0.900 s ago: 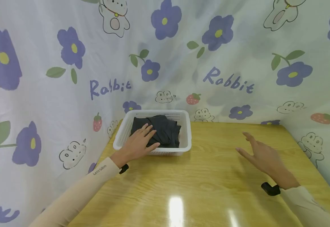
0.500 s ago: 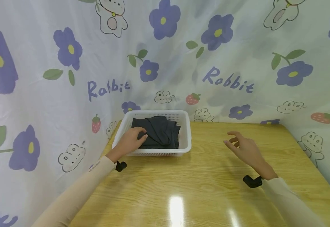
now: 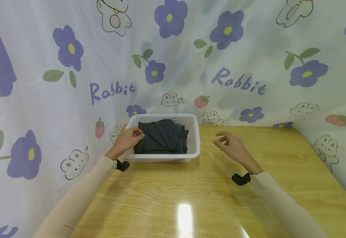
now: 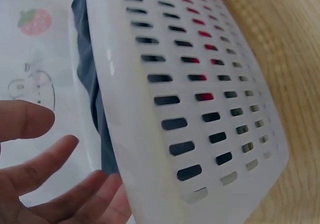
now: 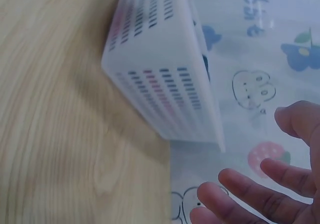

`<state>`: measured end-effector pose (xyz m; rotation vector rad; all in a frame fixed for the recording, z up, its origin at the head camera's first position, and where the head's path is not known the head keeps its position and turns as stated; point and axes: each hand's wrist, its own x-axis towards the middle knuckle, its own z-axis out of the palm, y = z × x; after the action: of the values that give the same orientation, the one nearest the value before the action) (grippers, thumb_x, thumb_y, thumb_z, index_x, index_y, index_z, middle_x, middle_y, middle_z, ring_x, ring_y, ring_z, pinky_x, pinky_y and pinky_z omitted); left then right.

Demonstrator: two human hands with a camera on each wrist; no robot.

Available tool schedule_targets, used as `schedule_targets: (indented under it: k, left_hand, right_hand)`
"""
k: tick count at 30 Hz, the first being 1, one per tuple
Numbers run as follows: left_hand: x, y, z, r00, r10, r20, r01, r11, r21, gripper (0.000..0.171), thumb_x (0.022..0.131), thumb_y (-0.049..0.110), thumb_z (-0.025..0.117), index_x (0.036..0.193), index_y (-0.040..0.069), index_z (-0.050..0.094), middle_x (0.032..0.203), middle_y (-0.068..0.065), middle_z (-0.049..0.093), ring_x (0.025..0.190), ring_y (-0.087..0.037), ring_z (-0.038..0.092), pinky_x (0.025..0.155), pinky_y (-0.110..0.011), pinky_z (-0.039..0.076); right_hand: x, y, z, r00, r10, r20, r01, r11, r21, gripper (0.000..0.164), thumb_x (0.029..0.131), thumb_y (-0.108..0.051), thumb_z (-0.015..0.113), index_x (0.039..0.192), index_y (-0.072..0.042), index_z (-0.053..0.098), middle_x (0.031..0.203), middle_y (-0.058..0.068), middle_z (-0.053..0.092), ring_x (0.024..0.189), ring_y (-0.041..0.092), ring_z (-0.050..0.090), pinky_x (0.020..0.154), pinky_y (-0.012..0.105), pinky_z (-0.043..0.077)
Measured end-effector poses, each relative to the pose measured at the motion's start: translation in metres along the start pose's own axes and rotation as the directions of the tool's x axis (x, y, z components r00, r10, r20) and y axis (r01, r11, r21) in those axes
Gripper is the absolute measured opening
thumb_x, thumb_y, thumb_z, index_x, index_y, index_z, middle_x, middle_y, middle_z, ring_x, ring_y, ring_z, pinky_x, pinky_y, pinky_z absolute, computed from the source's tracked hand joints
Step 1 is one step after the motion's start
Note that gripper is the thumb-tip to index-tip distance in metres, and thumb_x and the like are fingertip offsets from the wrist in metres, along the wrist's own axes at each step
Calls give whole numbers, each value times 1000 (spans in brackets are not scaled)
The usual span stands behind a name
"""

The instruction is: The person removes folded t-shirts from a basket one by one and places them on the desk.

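Note:
A white slotted plastic basket [image 3: 161,156] stands toward the back left of the table. Folded dark grey cloth [image 3: 161,137] lies inside it; its kind cannot be told. My left hand [image 3: 126,140] hovers at the basket's left end, fingers loosely bent. In the left wrist view, thumb and fingers stand apart, with nothing between them, near the rim. My right hand [image 3: 233,147] is in the air to the right of the basket. Its fingers are relaxed and hold nothing, as the right wrist view also shows. Something red [image 4: 204,97] shows through the basket's slots.
The wooden table [image 3: 161,185] spreads in front of the basket and to its right. A white curtain [image 3: 188,66] printed with flowers and rabbits hangs behind and at both sides. Each wrist carries a small black camera [image 3: 241,179].
My left hand has drawn back leftward from over the cloth to the basket's left end. The right hand has moved left toward the basket, its fingers now more bent.

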<state>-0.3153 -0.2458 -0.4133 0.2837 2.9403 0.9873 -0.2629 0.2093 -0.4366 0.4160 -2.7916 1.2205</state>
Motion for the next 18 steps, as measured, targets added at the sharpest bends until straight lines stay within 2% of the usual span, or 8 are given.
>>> schedule_targets:
  k: [3,9,13,18]
  left_hand:
    - [2,-1,-4,1000,-23,21,24,998,-56,34,106,27,58,126,0,64,131,-23,60,120,-41,57,95,-54,51]
    - [7,-3,-11,991,-84,100,97,987,-130,36,107,28,58,129,0,60,136,-26,55,122,-42,55,98,-55,49]
    - [10,-8,-11,982,-129,136,151,974,-168,37,107,28,57,131,0,59,140,-26,52,124,-42,54,100,-54,48]
    - [12,-13,-9,975,-155,156,184,964,-192,37,107,27,56,131,0,58,143,-27,51,127,-43,52,103,-57,45]
  right_hand:
    - [8,-8,5,1000,-2,6,1,1000,26,59,99,-58,61,141,-16,58,119,11,71,77,15,70,66,35,59]
    - [22,-20,21,1000,-8,23,6,997,72,53,100,-49,65,140,-14,59,117,12,72,77,16,71,65,34,59]
    - [29,-28,32,999,-5,45,1,994,108,54,101,-46,66,141,-11,57,118,13,72,79,18,71,65,36,60]
    - [38,-40,43,998,-2,59,-7,990,143,55,101,-44,66,142,-9,57,117,14,71,80,21,71,68,42,61]
